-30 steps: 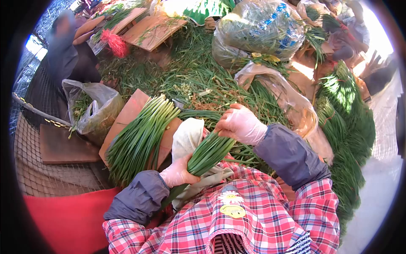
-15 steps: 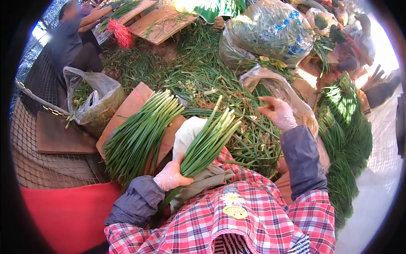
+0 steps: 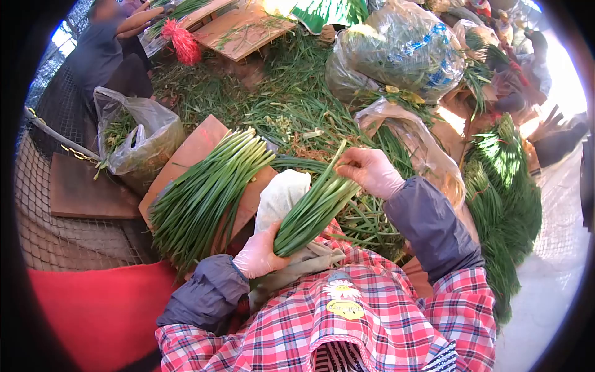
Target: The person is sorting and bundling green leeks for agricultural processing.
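Observation:
My left hand (image 3: 263, 253), in a thin translucent glove, is wrapped round the lower part of a bunch of garlic chives (image 3: 316, 211). The bunch tilts up and to the right, its pale cut ends pointing away from me. At those ends my right hand (image 3: 370, 172), gloved too, has its fingers pinched on a chive stalk that sticks out past the others. A larger pile of chives (image 3: 207, 192) lies on a reddish-brown board (image 3: 176, 164) to the left. Beside the bunch a white cloth (image 3: 282, 193) covers something I cannot make out.
Loose leaves and trimmings (image 3: 297, 93) cover the ground ahead. A plastic bag of greens (image 3: 149, 146) stands at left, and a large stuffed bag (image 3: 409, 53) at the back. Tied chive bundles (image 3: 502, 211) line the right. Another person (image 3: 108, 53) works at upper left.
My right hand has moved left and down from open space onto the pale ends of the bunch, its fingers closing. The left hand still holds the bunch, shifted slightly right.

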The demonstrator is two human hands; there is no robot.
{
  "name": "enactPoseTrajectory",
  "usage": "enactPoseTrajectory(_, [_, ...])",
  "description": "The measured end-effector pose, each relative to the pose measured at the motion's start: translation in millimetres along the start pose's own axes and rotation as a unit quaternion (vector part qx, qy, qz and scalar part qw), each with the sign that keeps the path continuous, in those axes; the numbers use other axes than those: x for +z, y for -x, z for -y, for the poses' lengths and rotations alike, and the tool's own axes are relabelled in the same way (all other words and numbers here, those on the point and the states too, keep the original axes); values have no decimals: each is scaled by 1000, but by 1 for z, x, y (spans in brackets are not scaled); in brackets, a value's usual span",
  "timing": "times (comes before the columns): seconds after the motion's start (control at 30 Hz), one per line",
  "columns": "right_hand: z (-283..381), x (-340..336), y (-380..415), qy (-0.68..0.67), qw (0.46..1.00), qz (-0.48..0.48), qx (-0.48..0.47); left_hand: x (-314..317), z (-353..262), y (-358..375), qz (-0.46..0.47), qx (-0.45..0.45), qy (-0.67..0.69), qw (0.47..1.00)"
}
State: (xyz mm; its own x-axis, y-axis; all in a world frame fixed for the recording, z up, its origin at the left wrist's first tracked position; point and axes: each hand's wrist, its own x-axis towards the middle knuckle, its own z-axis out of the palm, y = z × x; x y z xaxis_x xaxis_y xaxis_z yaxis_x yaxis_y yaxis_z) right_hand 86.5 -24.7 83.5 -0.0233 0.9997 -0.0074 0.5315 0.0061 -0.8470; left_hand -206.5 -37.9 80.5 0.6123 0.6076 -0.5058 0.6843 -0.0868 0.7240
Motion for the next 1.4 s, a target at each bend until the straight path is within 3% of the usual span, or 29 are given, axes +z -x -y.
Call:
enactPoseTrajectory(0.03, [-7,0,-2,-61,997,-28,35,-1,0,-1,7,12,23,1000])
enactPoseTrajectory(0.1, [-26,-19,-8,-92,984,-152,-3,-1,4,-1,23,31,81,996])
enactPoseTrajectory(0.17, [-36,-59,-4,-148,954,-237,108,0,20,2,38,46,148,987])
enactPoseTrajectory(0.23, [-90,-82,6,53,985,-128,105,-14,30,15,46,40,217,974])
enactPoseTrajectory(0.3, [-86,-75,21,298,940,6,168,-41,31,30,39,62,255,964])
enactPoseTrajectory(0.37, [-87,-53,15,169,976,-36,134,-80,41,45,-6,75,257,963])
enactPoseTrajectory(0.4, [-86,-42,11,100,986,-57,125,-107,37,54,22,12,269,963])
enactPoseTrajectory(0.5, [-30,-4,-26,88,993,-60,-42,-166,29,66,-2,-17,282,959])
enactPoseTrajectory(0.63, [69,42,-75,262,936,24,-233,-201,68,39,41,-12,308,950])
enactPoseTrajectory(0.7, [97,74,-96,317,910,86,-252,-204,98,7,57,-14,288,956])
enactPoseTrajectory(0.8, [99,142,-141,401,856,157,-288,-202,151,-46,80,-55,244,965])
enactPoseTrajectory(0.87, [90,179,-168,460,817,190,-292,-209,166,-54,71,-6,187,980])
enactPoseTrajectory(0.9, [74,200,-183,504,789,154,-315,-212,172,-57,67,18,158,985])
enactPoseTrajectory(0.93, [67,211,-193,511,783,169,-311,-219,169,-51,85,-3,160,983])
enactPoseTrajectory(1.03, [85,218,-210,491,786,271,-263,-236,155,-29,-27,-120,-160,979])
enactPoseTrajectory(1.1, [82,228,-212,489,790,287,-232,-241,126,-4,-197,-129,-228,945])
enactPoseTrajectory(1.17, [72,236,-208,469,808,185,-306,-228,124,8,-348,15,-247,904])
enactPoseTrajectory(1.2, [69,234,-206,462,804,198,-319,-214,114,6,-380,36,-267,885])
enactPoseTrajectory(1.27, [67,228,-212,422,809,239,-331,-188,88,-6,-348,44,-265,898])
enactPoseTrajectory(1.4, [55,218,-219,351,848,260,-300,-108,111,-55,-386,-6,-222,895])
